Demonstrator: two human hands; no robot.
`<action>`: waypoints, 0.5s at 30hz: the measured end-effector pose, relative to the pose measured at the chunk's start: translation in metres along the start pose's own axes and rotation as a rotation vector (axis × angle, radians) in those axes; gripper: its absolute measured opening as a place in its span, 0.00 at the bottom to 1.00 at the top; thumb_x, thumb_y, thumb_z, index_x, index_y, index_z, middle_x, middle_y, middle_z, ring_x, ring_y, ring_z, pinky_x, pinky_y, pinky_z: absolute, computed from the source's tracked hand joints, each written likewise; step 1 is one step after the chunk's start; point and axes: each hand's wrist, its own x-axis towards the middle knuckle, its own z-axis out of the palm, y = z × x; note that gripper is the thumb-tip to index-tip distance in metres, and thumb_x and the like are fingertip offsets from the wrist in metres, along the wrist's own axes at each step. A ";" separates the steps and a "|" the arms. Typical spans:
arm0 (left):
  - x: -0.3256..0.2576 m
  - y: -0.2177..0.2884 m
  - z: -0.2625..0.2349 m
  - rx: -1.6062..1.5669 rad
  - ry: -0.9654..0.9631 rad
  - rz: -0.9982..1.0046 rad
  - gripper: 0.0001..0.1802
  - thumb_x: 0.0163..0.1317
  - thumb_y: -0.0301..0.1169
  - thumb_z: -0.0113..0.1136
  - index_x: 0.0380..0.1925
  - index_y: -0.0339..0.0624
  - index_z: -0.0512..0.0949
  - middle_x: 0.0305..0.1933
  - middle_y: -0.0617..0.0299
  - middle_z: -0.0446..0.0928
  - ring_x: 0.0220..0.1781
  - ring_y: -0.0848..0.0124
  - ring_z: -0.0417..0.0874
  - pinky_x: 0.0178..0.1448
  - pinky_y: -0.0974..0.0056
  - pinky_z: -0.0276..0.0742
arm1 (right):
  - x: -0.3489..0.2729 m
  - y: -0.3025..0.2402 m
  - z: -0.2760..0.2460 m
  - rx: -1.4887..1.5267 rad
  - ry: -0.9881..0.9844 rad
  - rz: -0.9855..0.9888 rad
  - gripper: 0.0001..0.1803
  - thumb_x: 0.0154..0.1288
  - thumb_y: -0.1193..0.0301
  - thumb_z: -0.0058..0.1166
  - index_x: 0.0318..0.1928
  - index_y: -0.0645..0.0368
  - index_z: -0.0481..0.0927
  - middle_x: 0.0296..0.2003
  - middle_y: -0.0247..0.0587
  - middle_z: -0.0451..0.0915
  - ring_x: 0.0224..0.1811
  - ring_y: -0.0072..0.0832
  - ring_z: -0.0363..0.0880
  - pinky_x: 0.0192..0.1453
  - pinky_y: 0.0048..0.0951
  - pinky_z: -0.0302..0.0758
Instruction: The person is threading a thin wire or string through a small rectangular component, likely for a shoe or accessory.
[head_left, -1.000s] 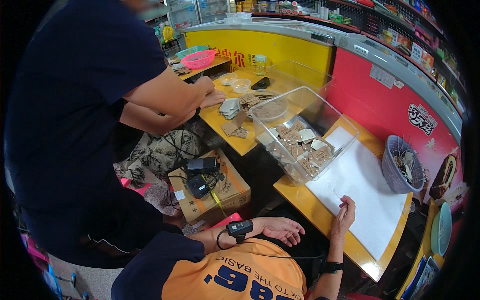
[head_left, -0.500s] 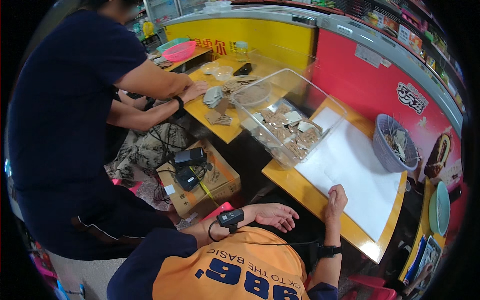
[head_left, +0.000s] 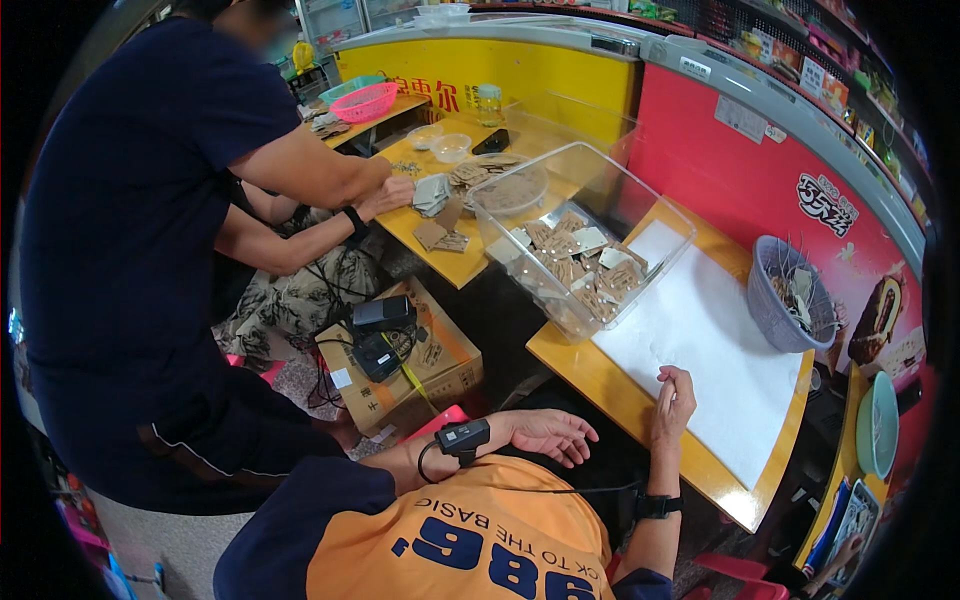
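Note:
My left hand (head_left: 553, 436) lies palm up over my lap, its fingers loosely apart and nothing in it. My right hand (head_left: 674, 402) rests at the near edge of the wooden table (head_left: 560, 348), beside a white sheet (head_left: 705, 345). Its fingers are curled in; whether anything is inside them is hidden. Beyond my hands, a clear plastic bin (head_left: 583, 318) stands tilted on the table and holds many brown and white cards (head_left: 590, 262). To the right of the sheet is a purple basket (head_left: 768, 312) with thin wire-like strands in it.
At the left, a person in dark clothes (head_left: 130, 240) stands beside a seated person, whose hand is by a stack of pale cards (head_left: 432, 193) on another table. A cardboard box (head_left: 450, 375) with black devices sits below. A green basin (head_left: 878, 425) is at far right.
My hands have stayed in place. The co-worker's hand by the pale cards has pulled back slightly, uncovering small bits on that table. The view has shifted a little.

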 end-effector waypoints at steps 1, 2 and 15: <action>0.000 0.000 0.000 0.001 0.006 -0.002 0.19 0.68 0.36 0.55 0.55 0.42 0.67 0.47 0.57 0.79 0.49 0.67 0.80 0.55 0.61 0.77 | 0.000 0.000 0.000 0.001 -0.001 -0.002 0.10 0.62 0.83 0.40 0.35 0.65 0.77 0.30 0.46 0.76 0.32 0.34 0.76 0.39 0.28 0.73; 0.000 0.000 0.000 0.002 0.011 -0.004 0.19 0.68 0.36 0.55 0.55 0.42 0.67 0.47 0.57 0.78 0.49 0.67 0.80 0.55 0.61 0.77 | 0.000 -0.001 0.000 0.001 0.008 0.020 0.10 0.63 0.82 0.40 0.36 0.65 0.77 0.31 0.45 0.76 0.32 0.34 0.76 0.40 0.29 0.73; 0.001 0.001 0.000 -0.001 0.012 0.001 0.19 0.67 0.36 0.57 0.54 0.41 0.68 0.46 0.56 0.78 0.48 0.68 0.81 0.54 0.61 0.78 | 0.000 0.003 0.000 -0.087 -0.026 0.029 0.19 0.74 0.69 0.32 0.36 0.64 0.79 0.27 0.42 0.75 0.28 0.32 0.71 0.36 0.31 0.71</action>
